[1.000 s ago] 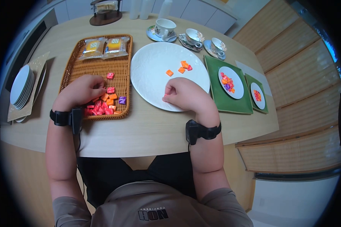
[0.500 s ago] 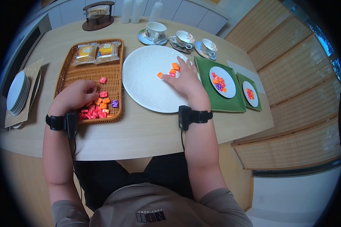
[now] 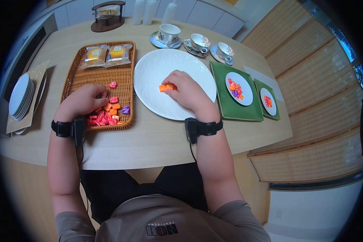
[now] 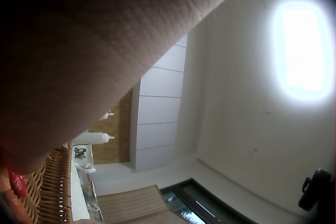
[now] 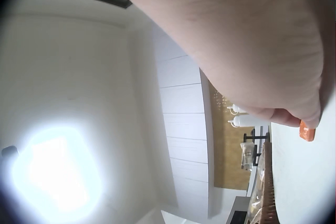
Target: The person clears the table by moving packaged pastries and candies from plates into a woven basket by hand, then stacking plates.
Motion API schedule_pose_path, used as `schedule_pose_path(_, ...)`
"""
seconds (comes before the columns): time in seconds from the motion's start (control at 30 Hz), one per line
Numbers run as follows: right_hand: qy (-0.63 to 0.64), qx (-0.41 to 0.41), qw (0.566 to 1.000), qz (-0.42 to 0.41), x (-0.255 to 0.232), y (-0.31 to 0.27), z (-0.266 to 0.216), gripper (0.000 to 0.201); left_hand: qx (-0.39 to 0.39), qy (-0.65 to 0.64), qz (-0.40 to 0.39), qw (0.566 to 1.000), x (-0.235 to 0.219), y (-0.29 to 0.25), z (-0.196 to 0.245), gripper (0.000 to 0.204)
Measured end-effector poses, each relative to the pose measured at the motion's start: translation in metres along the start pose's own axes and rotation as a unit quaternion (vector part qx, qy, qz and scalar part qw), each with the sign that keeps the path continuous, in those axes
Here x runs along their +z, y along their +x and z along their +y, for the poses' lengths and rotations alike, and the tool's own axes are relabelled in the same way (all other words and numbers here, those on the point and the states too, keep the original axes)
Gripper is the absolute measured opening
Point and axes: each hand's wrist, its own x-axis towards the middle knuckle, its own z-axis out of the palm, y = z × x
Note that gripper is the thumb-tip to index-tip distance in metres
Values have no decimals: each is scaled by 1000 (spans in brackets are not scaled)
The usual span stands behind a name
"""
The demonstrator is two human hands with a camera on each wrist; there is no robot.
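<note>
Two orange candies (image 3: pixel 165 87) at right hand's fingers (image 3: pixel 171 84).

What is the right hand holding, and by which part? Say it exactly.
The right hand has orange pieces between thumb and curled fingers, by their hand-side ends. How firm the grip is cannot be told.

Pale wooden table (image 3: pixel 149 151) | wicker tray (image 3: pixel 94 76) | large white plate (image 3: pixel 151 72) | larger green tray (image 3: pixel 234 111) | three saucers (image 3: pixel 156 40) | brown stand (image 3: pixel 108 26)

showing three patterned cups (image 3: pixel 169 34) on saucers (image 3: pixel 154 39) along the desk (image 3: pixel 109 155), white bottles (image 3: pixel 150 13) and a dark stand (image 3: pixel 107 26) to their left, blinds (image 3: pixel 306 90) far right.
</note>
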Motion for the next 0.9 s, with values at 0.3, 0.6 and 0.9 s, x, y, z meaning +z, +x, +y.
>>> schedule_pose_path(0.3, -225, 129, 966, 18, 3, -6, -37, 74, 0, 18, -6, 1000, -1, 1, 0, 22)
schedule_pose_path(0.6, -281, 30, 958, 36, 30, 3, -24, 48, 8, 21, -6, 1000, -2, 0, 1, 25)
schedule_pose_path(0.9, -264, -2, 962, 64, 31, 6, -31, 21, 20, 13, -12, 1000, -2, 0, 0, 24)
